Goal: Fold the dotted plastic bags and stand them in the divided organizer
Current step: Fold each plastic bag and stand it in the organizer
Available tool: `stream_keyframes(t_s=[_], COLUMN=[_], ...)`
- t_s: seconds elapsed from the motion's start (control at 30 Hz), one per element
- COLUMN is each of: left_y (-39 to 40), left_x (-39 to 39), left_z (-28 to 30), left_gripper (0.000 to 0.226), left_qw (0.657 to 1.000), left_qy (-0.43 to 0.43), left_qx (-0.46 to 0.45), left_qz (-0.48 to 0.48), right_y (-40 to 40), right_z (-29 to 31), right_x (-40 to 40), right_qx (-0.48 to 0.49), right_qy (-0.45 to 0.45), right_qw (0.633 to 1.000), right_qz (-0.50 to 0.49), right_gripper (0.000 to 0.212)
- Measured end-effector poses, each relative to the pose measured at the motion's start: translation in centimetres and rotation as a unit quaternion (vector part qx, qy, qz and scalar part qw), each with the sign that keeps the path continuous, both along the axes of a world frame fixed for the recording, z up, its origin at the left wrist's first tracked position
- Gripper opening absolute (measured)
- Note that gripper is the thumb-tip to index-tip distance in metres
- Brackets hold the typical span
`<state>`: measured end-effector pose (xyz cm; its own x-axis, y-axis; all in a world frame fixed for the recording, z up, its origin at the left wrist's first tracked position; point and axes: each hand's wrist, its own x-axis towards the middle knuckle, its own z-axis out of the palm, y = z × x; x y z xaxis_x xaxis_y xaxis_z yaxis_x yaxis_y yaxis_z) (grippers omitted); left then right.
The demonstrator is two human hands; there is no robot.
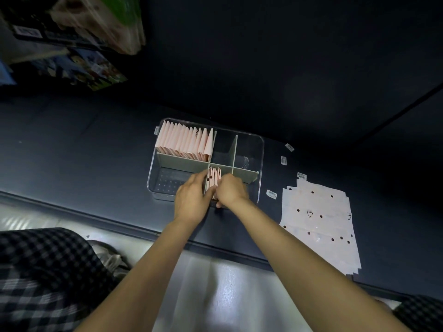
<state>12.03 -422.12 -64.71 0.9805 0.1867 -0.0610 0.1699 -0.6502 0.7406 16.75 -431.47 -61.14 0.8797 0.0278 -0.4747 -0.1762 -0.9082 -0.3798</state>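
A clear divided organizer (260, 149) sits on the dark table. Its far left compartment holds a row of several folded pink bags (184, 142) standing upright. In the near compartment a few folded pink bags (214, 179) stand between my hands. My left hand (191, 197) presses against their left side, thumb at their front. My right hand (231, 190) holds them from the right, fingers curled round the bundle. A stack of flat dotted plastic bags (318, 221) lies on the table to the right of the organizer.
Several small white labels (271, 193) lie scattered between the organizer and the flat stack. Packaged goods (79, 27) hang at the top left. The table's front edge (134, 227) runs diagonally below my wrists. Checked fabric (40, 271) covers my lap.
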Motion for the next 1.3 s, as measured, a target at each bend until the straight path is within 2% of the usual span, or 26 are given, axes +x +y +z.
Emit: stream_keyframes(t_s=[0.23, 0.4, 0.5, 0.6, 0.8, 0.9, 1.0, 1.13, 1.23, 1.3], left_y=[0.4, 0.4, 0.5, 0.4, 0.8, 1.1, 1.2, 0.8, -0.2, -1.7], left_x=[-0.1, -0.3, -0.3, -0.1, 0.8, 1.1, 1.1, 1.1, 0.9, 0.3], left_z=[-0.2, -0.3, -0.4, -0.4, 0.1, 0.1, 0.1, 0.4, 0.9, 1.5], left_gripper=[0.061, 0.053, 0.056, 0.060, 0.051, 0.050, 0.050, 0.049, 0.044, 0.037], left_qw=[1.000, 0.999, 0.998, 0.996, 0.988, 0.982, 0.980, 0.979, 0.979, 0.980], left_qy=[0.005, -0.024, -0.024, -0.010, 0.047, 0.068, 0.076, 0.067, 0.045, 0.000], left_qx=[0.004, 0.007, 0.020, 0.058, 0.104, 0.128, 0.131, 0.151, 0.170, 0.186], left_qz=[-0.023, -0.044, -0.051, -0.068, -0.101, -0.123, -0.127, -0.122, -0.103, -0.067], right_y=[0.3, -0.3, -0.6, -0.8, -2.1, -3.4, -4.4, -7.4, -13.1, -18.1], right_z=[-0.5, -0.5, -0.5, -0.5, -1.1, -2.0, -2.2, -1.3, -1.3, -1.8], right_x=[0.7, 0.3, 0.3, 0.3, -0.2, -2.0, -3.4, -4.7, -5.7, -6.4], right_qx=[0.137, 0.127, 0.117, 0.108, 0.121, 0.115, 0.152, 0.208, 0.142, 0.081], right_qy=[0.064, 0.040, 0.032, 0.040, 0.060, 0.040, 0.007, -0.113, -0.195, -0.197], right_qw=[0.986, 0.991, 0.991, 0.989, 0.984, 0.984, 0.980, 0.968, 0.968, 0.974], right_qz=[-0.064, 0.002, 0.058, 0.097, 0.112, 0.132, 0.126, 0.086, 0.071, 0.072], right_gripper=[0.034, 0.030, 0.029, 0.031, 0.046, 0.051, 0.050, 0.033, 0.030, 0.036])
